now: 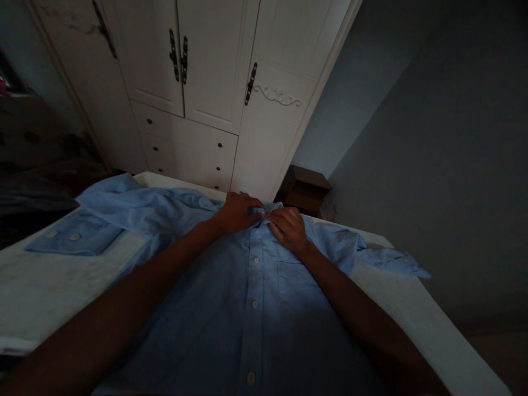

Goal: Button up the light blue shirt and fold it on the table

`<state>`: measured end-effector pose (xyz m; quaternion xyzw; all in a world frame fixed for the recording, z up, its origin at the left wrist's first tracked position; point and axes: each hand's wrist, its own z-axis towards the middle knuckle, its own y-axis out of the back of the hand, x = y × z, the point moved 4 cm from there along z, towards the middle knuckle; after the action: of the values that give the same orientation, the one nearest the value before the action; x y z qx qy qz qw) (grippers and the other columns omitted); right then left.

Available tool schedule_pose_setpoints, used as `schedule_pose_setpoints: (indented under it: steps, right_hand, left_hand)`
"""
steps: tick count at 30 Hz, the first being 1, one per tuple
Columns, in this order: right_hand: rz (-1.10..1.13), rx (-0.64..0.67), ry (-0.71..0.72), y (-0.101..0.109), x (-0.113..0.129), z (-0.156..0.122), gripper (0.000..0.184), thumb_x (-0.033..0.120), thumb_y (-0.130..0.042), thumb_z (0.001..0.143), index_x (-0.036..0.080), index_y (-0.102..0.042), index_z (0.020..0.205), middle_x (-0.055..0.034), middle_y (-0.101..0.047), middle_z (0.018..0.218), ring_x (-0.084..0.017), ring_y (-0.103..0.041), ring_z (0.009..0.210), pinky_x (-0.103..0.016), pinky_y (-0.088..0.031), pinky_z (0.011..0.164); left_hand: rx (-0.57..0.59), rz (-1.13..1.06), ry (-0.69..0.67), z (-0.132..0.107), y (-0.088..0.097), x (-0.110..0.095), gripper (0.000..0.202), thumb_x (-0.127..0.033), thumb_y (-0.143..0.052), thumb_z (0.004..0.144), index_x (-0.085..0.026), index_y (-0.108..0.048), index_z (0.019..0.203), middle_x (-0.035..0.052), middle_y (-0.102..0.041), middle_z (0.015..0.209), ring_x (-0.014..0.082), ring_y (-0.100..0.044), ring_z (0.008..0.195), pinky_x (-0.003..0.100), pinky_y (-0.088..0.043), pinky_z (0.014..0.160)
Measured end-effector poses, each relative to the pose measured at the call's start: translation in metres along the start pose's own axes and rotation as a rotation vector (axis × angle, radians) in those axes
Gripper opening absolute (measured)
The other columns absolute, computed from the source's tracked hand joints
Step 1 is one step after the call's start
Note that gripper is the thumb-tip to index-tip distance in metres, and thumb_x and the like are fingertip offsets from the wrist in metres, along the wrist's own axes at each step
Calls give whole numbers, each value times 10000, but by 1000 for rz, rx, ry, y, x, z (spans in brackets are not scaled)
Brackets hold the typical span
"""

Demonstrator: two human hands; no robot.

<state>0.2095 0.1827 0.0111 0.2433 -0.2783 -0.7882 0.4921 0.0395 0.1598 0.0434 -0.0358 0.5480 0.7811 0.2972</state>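
Left hand [243, 213] and right hand [289, 226] pinch the collar [273, 207] of a blue shirt [214, 286], spread across the surface [74, 289] likely to keep its front flat.

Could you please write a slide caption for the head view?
Left hand and right hand at the collar of a blue shirt spread on a table, before a wardrobe.
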Motion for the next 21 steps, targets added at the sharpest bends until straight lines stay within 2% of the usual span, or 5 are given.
schedule_pose_setpoints:
  steps: [6, 10, 16, 21]
  right_hand:
    - [32, 69, 11, -3, 1, 1, 200, 242, -492, 948, 226, -683, 1007, -79, -701, 960, -211, -611, 885, -392, -420, 807]
    - [32, 61, 7, -3, 0, -1, 191, 255, -497, 946, 221, -682, 982, -83, -706, 956, -215, -616, 876, -398, -431, 804]
    - [34, 25, 50, -2, 3, -1, 177, 248, -508, 940, 206, -679, 936, -88, -707, 926, -206, -620, 847, -385, -454, 786]
    - [24, 43, 48, -2, 4, -1, 184, 255, -496, 946, 207, -673, 930, -82, -706, 919, -201, -621, 847, -379, -469, 785]
  left_hand:
    - [20, -228, 48, 0, -5, 8, 308, -357, -583, 800, -233, -691, 1061, 32, -728, 1093, 208, -659, 1033, 354, -478, 934]
    - [74, -369, -23, -2, -5, 11, 336, -354, -603, 764, -210, -663, 1062, 43, -714, 1120, 196, -663, 1025, 333, -506, 920]
    - [74, -391, -30, -2, -3, 9, 242, -345, -603, 780, -192, -704, 938, 35, -746, 990, 185, -686, 934, 308, -522, 878]
    - [-2, -390, -34, -1, -2, 7, 201, -335, -653, 757, -215, -750, 885, 21, -754, 955, 187, -685, 900, 314, -510, 891]
